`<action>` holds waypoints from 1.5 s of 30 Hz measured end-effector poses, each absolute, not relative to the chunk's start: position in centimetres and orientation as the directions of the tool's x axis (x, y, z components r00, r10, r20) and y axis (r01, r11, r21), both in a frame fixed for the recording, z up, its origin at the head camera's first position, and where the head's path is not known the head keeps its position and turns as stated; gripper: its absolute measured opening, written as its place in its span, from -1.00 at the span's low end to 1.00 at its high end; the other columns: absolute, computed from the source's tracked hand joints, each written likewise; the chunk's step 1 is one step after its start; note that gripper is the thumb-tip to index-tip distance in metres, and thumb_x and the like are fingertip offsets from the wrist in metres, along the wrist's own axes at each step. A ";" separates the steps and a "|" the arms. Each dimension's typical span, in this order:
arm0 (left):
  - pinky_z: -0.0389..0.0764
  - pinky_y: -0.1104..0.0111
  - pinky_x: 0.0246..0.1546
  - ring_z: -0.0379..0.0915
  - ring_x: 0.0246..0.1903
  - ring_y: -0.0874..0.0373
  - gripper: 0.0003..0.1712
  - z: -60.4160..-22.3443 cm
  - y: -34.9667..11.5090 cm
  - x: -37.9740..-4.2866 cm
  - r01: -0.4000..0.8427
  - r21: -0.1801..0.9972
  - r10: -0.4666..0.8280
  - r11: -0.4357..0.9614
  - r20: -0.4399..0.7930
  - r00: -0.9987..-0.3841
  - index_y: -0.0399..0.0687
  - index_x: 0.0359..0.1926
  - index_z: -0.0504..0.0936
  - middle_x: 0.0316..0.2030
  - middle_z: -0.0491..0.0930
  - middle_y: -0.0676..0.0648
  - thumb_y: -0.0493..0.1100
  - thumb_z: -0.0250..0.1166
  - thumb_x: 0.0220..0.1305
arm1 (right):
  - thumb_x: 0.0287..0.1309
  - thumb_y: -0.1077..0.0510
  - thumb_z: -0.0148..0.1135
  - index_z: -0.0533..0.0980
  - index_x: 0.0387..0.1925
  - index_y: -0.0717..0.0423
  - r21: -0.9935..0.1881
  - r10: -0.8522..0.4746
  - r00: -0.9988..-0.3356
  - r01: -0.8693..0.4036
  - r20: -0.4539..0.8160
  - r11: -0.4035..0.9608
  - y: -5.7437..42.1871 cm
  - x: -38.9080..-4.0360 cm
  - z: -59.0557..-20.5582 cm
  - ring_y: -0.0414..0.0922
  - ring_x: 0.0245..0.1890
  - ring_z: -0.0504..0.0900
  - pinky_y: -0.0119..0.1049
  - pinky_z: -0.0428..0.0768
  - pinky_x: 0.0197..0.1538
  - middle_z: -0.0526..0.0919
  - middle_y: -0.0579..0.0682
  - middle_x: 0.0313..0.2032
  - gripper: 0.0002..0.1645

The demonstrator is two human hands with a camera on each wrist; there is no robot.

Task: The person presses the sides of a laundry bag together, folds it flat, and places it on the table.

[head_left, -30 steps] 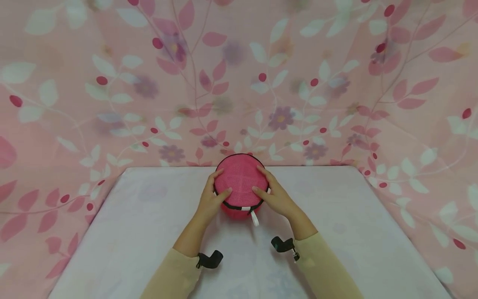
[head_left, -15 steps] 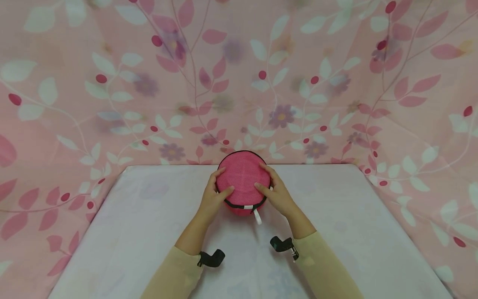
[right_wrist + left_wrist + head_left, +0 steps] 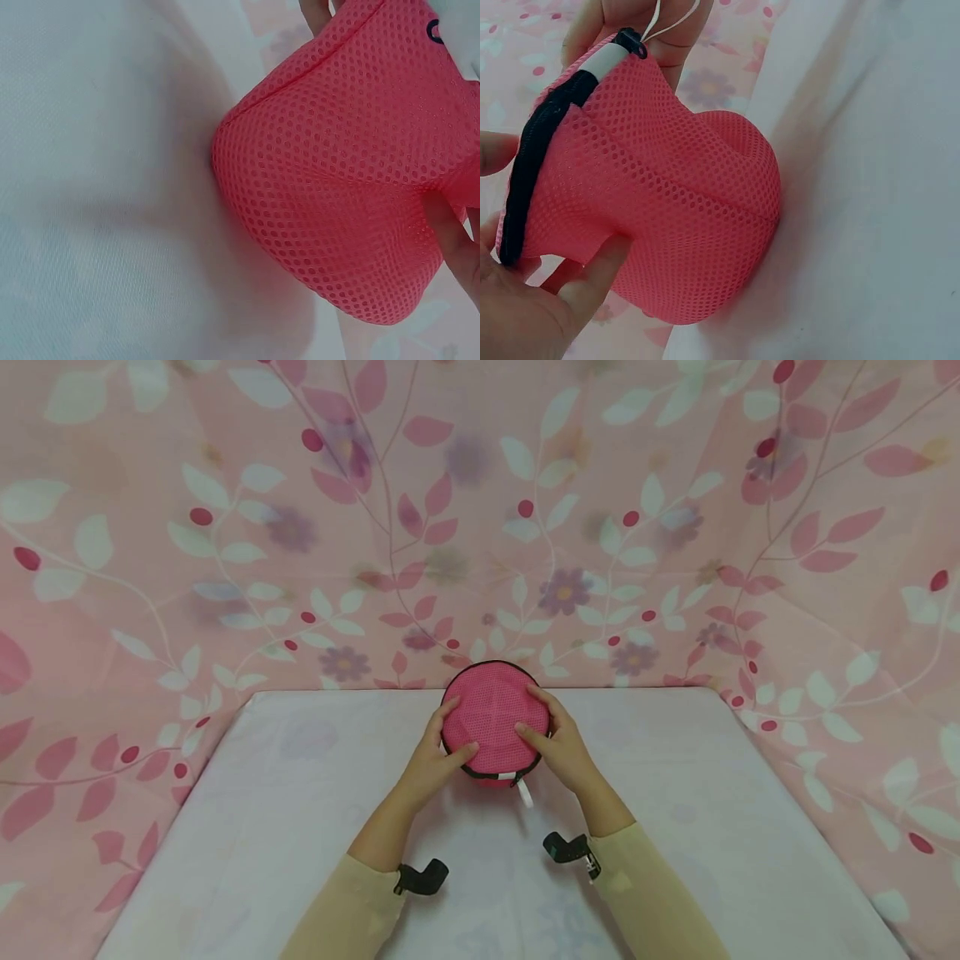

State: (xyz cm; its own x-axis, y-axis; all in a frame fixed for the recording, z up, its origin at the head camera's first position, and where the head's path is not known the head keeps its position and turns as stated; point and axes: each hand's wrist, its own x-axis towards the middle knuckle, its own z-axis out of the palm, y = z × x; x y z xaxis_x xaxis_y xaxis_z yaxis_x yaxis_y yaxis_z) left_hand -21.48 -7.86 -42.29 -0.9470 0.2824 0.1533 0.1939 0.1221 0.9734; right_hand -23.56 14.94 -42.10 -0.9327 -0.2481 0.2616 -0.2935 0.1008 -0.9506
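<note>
A round pink mesh laundry bag (image 3: 495,718) with a black zippered rim is held between both hands near the table's far edge. My left hand (image 3: 438,756) grips its left side, thumb on the flat top. On the right side my right hand (image 3: 561,742) grips the rim, its thumb likewise on top. A white pull tab (image 3: 525,793) hangs from the zipper at the front. In the left wrist view the bag's mesh body (image 3: 675,195) bulges below the zipper, dented by a fingertip. The right wrist view shows fingers (image 3: 454,240) pressing into the mesh (image 3: 330,172).
A white cloth covers the table (image 3: 315,793). Pink floral fabric (image 3: 465,527) stands behind and along both sides. Black wrist-worn cameras stick out inward from the left sleeve (image 3: 341,910) and the right sleeve (image 3: 652,893).
Both hands have shifted the laundry bag slightly to the right and a little farther away, tipping its round top more toward the head camera. The grip stays the same.
</note>
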 end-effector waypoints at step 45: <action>0.39 0.33 0.10 0.21 0.23 0.12 -0.25 -44.9 -6.6 -22.8 0.213 0.945 0.133 -0.248 0.251 -0.959 0.19 0.30 0.26 0.28 0.21 0.06 -0.27 0.32 0.11 | 0.16 0.31 0.16 0.05 0.36 0.06 -0.976 -0.272 -0.937 -0.211 0.218 -0.055 14.5 -23.0 -41.7 0.04 0.22 0.29 -0.33 0.45 0.09 0.12 0.05 0.31 -0.21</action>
State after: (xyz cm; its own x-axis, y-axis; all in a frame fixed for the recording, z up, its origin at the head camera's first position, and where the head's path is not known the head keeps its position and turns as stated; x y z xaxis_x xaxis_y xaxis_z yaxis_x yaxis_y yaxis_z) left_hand -22.83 -6.56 -44.88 -0.9587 0.1334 0.2513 0.2131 -0.2484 0.9449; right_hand -23.00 14.54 -41.71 -0.9372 -0.2723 0.2180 -0.2110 -0.0550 -0.9759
